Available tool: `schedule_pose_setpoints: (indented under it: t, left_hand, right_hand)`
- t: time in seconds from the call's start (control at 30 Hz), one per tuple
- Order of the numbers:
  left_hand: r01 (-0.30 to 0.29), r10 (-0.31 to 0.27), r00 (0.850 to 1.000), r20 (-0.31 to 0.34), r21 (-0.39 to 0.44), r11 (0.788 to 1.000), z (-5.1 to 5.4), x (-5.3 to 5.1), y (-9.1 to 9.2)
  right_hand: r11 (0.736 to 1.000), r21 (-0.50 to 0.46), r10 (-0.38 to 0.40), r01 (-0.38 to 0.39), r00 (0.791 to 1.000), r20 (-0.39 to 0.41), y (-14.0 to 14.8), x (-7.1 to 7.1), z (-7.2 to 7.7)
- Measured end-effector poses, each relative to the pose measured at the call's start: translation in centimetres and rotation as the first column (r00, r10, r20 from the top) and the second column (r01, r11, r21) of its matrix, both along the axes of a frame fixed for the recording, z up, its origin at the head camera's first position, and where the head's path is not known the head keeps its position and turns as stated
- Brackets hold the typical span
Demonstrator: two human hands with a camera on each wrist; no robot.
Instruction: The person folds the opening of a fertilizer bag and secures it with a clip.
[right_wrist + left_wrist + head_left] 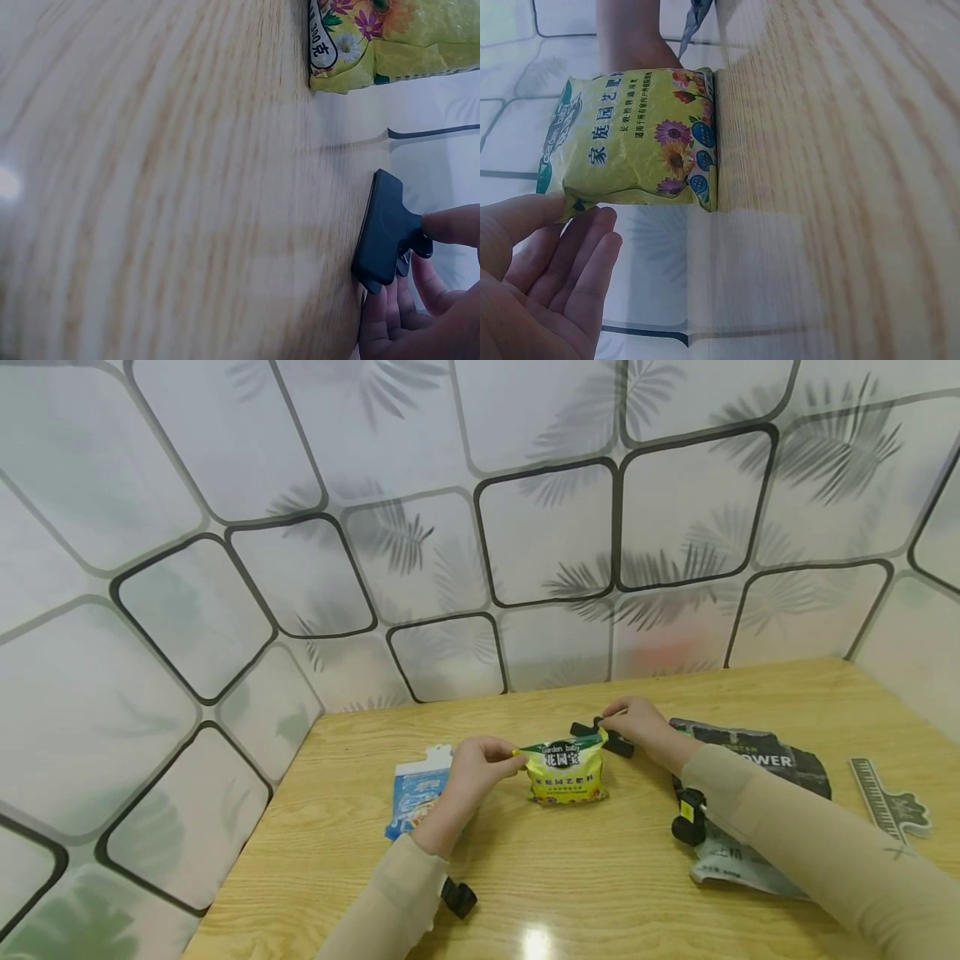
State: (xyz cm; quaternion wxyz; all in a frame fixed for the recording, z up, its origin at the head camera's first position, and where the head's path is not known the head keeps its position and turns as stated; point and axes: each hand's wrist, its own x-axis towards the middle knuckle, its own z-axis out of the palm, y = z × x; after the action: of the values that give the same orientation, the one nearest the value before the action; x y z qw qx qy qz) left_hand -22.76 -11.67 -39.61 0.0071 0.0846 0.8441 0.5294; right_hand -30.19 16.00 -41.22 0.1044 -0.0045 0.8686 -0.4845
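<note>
Hold the bag (566, 772) upright; your left hand (483, 762) pinches its corner, your right hand (639, 724) the clip (381, 232).

The right hand (442, 322) pinches a black clip (384, 232).
A yellow bag (424, 56) with bright flowers (369, 25) on it is apart from the clip, and the stripy wood table (180, 195) has one shiny white spot (8, 184) at the side.
</note>
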Motion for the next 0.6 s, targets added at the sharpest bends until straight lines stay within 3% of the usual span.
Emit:
schedule_pose_setpoints:
  t: [0.6]
  left_hand:
    - [0.008, -0.007, 1.0, -0.005, 0.018, 1.0, -0.23, -0.12, -0.08]
  right_hand:
    - [0.992, 0.116, 0.044, -0.044, 0.999, 0.006, -0.2, -0.25, 0.37]
